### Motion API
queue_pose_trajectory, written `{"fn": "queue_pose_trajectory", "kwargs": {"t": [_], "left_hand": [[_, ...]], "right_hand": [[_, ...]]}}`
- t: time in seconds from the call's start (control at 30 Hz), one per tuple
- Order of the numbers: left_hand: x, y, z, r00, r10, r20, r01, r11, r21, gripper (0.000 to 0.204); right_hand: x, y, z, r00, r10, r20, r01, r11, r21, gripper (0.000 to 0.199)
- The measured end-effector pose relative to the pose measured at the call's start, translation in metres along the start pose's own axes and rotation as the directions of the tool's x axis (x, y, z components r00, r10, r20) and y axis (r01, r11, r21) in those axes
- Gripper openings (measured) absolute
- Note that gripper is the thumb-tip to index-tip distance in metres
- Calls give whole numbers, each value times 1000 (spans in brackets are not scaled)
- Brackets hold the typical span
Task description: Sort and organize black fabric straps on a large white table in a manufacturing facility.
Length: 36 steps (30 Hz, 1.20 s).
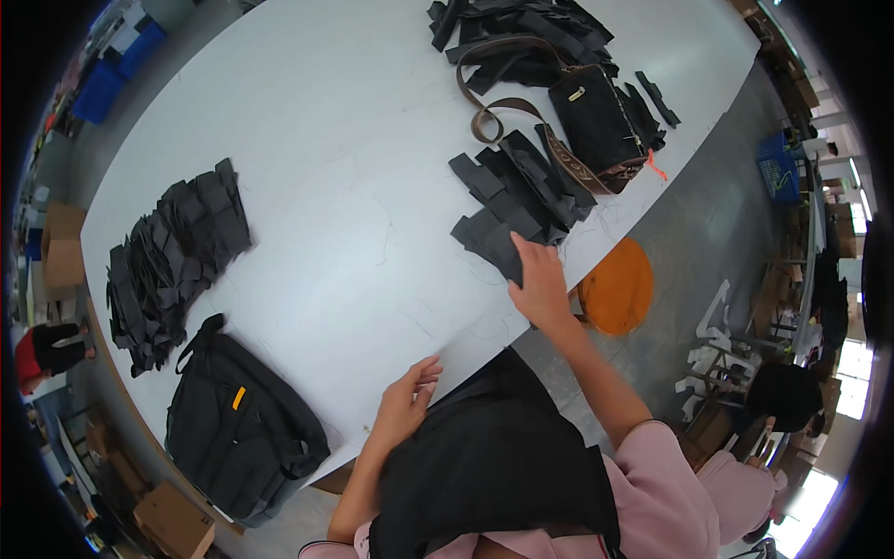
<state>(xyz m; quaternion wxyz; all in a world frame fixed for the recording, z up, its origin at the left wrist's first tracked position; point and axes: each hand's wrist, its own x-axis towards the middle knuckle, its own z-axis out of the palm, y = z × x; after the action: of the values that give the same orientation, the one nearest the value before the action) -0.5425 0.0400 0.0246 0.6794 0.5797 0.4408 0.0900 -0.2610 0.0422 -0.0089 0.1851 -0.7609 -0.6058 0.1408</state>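
My right hand [541, 284] is at the near end of a stack of dark grey fabric pieces [498, 233] on the right side of the table. Its fingers reach over the nearest piece and the thumb stands apart, beside that piece's end. My left hand [406, 402] hovers by the table's near edge, fingers loosely bent and apart, with nothing in it. Black cloth [494, 456] covers my front and lap. More dark strips [540, 33] are heaped at the far end, and a long row of bundled dark pieces [177, 256] lies at the left.
A black shoulder bag [596, 116] with a brown strap lies beyond the stack. At the near left rests a black backpack [242, 419]. The white table [345, 186] has loose threads on it. An orange round stool [616, 287] stands by the right edge. Other people are in the background.
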Motion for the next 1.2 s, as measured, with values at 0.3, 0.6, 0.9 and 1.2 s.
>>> {"fn": "queue_pose_trajectory", "kwargs": {"t": [0.3,0.6,0.9,1.2], "left_hand": [[11,11,17,998,20,54,-12,989,-145,41],[52,0,25,988,-146,55,127,550,-826,66],[71,-2,41,986,-164,-16,78,550,-831,82],[58,13,43,984,-55,172,175,533,-828,80]], "right_hand": [[37,-6,-33,886,354,300,-366,931,-19,76],[-8,23,48,742,179,646,-603,598,528,75],[-53,-63,23,876,-176,448,-195,723,663,72],[-83,32,34,862,506,5,-505,860,67,71]]}}
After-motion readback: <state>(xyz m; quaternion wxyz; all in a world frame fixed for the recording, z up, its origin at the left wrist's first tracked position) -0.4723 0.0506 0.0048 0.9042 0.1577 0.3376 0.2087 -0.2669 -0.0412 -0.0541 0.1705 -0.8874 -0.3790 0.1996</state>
